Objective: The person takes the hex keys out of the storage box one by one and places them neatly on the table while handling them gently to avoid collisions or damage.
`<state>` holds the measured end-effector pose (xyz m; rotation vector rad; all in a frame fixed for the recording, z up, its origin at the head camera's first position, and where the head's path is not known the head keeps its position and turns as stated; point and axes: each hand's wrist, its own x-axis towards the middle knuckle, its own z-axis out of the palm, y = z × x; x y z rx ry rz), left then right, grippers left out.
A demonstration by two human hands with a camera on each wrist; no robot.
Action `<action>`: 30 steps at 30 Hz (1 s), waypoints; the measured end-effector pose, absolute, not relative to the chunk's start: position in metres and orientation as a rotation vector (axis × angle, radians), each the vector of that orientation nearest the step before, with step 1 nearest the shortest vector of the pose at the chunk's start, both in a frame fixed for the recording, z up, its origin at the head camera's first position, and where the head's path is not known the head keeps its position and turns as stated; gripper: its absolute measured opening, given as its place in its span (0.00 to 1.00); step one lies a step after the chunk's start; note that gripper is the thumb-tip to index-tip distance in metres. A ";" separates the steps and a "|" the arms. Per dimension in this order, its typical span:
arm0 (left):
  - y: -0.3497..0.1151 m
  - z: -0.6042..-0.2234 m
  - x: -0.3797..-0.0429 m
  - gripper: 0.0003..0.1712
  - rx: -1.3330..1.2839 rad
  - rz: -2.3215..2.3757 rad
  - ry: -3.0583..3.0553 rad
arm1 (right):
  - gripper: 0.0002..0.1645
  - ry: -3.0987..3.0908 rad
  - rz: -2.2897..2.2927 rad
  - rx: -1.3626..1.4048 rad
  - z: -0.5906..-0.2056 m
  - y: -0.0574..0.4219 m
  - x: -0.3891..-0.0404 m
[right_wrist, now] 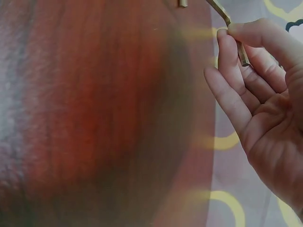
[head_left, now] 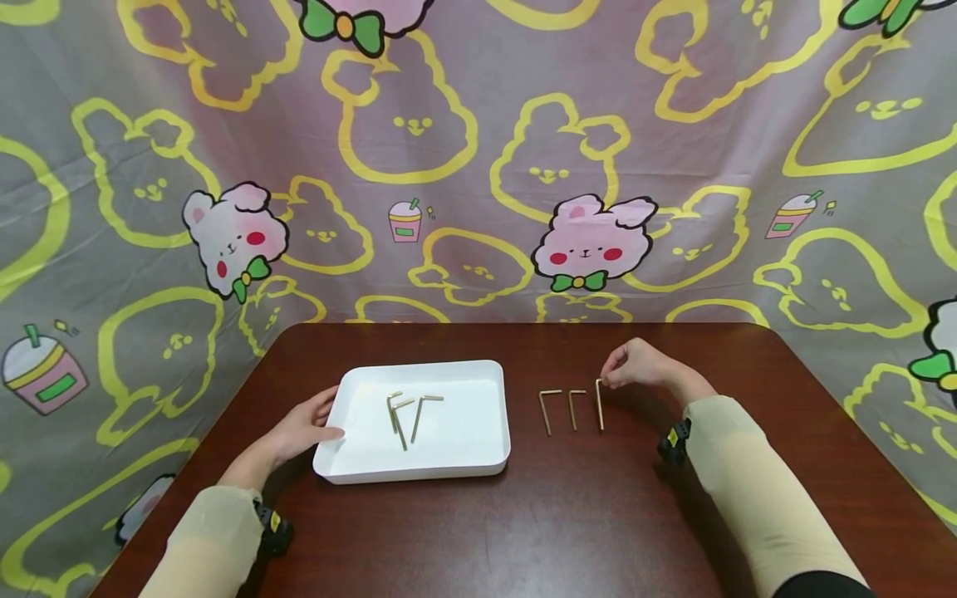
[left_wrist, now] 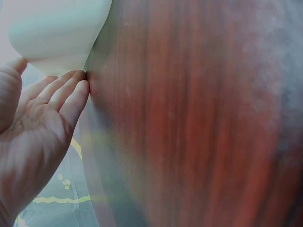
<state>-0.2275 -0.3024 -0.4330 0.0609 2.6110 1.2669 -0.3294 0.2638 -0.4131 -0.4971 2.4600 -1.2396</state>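
Observation:
On the left of the table, a white tray (head_left: 463, 428) holds 3 brass-coloured hex keys (head_left: 416, 421), two of them overlapping. My left hand (head_left: 297, 429) grips the tray's left edge, thumb over the rim and fingers against the outside, as the left wrist view also shows. To the right of the tray, my right hand (head_left: 641, 365) pinches the short arm of an L-shaped hex key (head_left: 600, 409) between thumb and fingertips. In the right wrist view this hex key (right_wrist: 244, 56) has its short end between the fingers. Two more hex keys (head_left: 545, 412) lie side by side, left of the held one.
The dark brown wooden table (head_left: 568, 523) extends in front of and around the tray. A patterned cloth (head_left: 478, 199) with yellow outlines and rabbit faces hangs behind the table and along both sides.

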 end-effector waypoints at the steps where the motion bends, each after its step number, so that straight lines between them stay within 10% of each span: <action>1: -0.303 -0.434 -0.228 0.51 0.065 1.263 2.614 | 0.05 2.459 -1.239 -0.491 -0.415 0.264 -0.329; 30: -0.309 -0.436 -0.239 0.51 0.100 1.275 2.593 | 0.03 2.603 -1.040 -0.546 -0.426 0.252 -0.329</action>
